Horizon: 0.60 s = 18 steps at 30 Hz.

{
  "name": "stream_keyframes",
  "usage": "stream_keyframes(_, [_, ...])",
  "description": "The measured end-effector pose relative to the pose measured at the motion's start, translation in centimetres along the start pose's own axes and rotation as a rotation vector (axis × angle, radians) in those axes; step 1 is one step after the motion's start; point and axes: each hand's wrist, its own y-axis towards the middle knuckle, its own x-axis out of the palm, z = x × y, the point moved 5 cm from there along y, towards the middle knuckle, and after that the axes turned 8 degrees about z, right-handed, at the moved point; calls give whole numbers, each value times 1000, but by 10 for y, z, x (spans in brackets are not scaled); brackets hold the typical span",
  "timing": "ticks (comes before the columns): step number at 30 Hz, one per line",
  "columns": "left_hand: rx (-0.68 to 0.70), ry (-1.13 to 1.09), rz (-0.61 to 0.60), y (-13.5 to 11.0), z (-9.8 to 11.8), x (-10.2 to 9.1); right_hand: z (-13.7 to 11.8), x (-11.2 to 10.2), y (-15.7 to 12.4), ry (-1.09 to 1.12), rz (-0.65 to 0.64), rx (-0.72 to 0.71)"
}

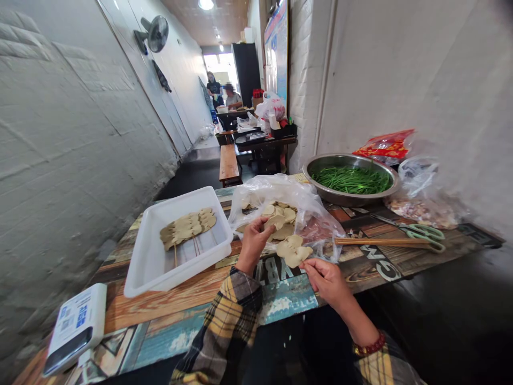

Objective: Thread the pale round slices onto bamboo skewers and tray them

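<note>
My left hand [255, 241] pinches a flat, round beige slice [275, 222] between thumb and fingers, above an open plastic bag [260, 190]. Inside the bag lie more beige slices [285, 211], overlapping. My right hand [326, 280] is closed at the lower edge of a small cluster of similar slices [294, 251], seemingly on a skewer; its stick is mostly hidden by my fingers. To the left, a white plastic tray [138, 256] holds skewered beige slices [188, 227] laid side by side, their thin sticks pointing toward me.
Bare skewers [380, 242] and green-handled scissors [425, 231] lie at right. Behind them stand a metal basin [348, 199] of green stalks and a clear bag [425, 206]. A white payment device [76, 326] sits front left. Two people [220, 93] are far back.
</note>
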Motion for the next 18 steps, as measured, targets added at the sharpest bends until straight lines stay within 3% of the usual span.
stream_keyframes(7, [49, 43, -20, 2, -4, -1, -1, 2, 1, 9, 12, 32])
stream_keyframes(18, [239, 349, 10, -1, 7, -1, 1, 4, 2, -45, 11, 6])
